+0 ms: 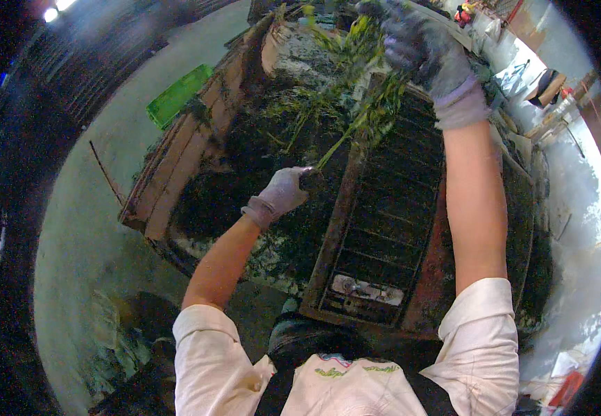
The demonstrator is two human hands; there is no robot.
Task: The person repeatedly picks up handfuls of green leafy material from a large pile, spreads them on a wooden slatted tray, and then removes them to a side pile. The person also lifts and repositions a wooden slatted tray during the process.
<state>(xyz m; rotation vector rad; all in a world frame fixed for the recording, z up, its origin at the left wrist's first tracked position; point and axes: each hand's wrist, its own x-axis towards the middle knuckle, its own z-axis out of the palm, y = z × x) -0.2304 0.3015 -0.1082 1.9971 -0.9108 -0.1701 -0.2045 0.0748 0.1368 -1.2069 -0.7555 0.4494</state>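
Observation:
My left hand (286, 190) wears a pale glove with a dark finger area and is closed around the lower end of a green stem (331, 151). From there the stem rises towards leafy green plant tops (386, 101). My right hand (417, 52), in a blurred grey and lilac glove, is stretched far forward with its fingers curled beside the leaves. Blur hides whether it grips them. Below both hands are a dark slatted panel (389, 192) with a long rail (339, 208) on its left, and a heap of dark plant matter (238, 171).
Wooden boards (191, 140) wall the left side of the heap. Beyond them a green plastic crate (179, 96) and a thin rod (105, 171) are near the concrete floor (87, 218). A pale sack (300, 57) lies ahead. Red and white items (568, 385) lie at lower right.

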